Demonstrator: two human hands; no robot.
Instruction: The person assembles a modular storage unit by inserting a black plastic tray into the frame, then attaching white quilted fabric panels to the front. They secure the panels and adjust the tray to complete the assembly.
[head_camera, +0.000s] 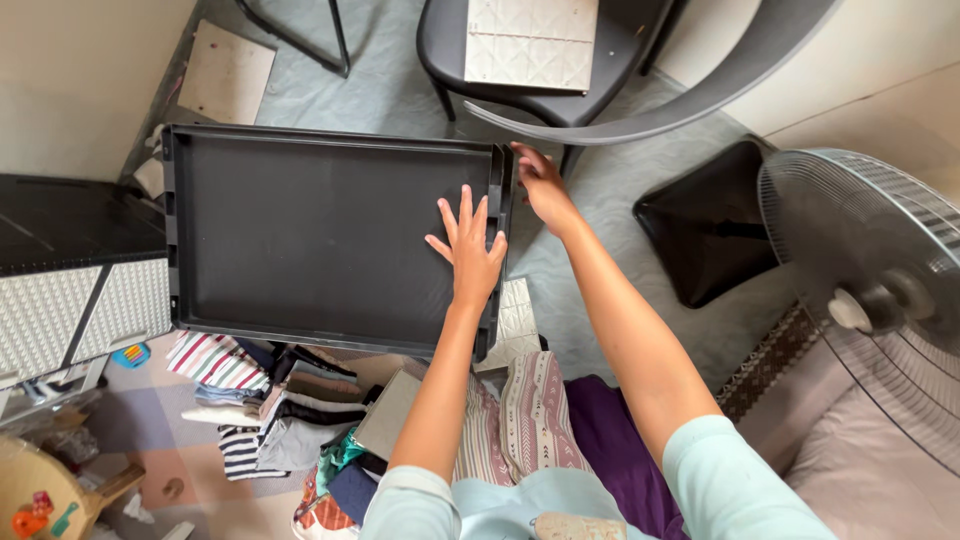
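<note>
A large black plastic tray-like panel lies flat in front of me, its raised rim all around. My left hand rests flat on its inner surface near the right edge, fingers spread. My right hand grips the outer right rim near the far corner, fingers curled against the edge.
A black and white woven drawer unit stands at the left. Folded clothes lie below the panel. A black chair with a white board on its seat is beyond. A standing fan and its black base are at the right.
</note>
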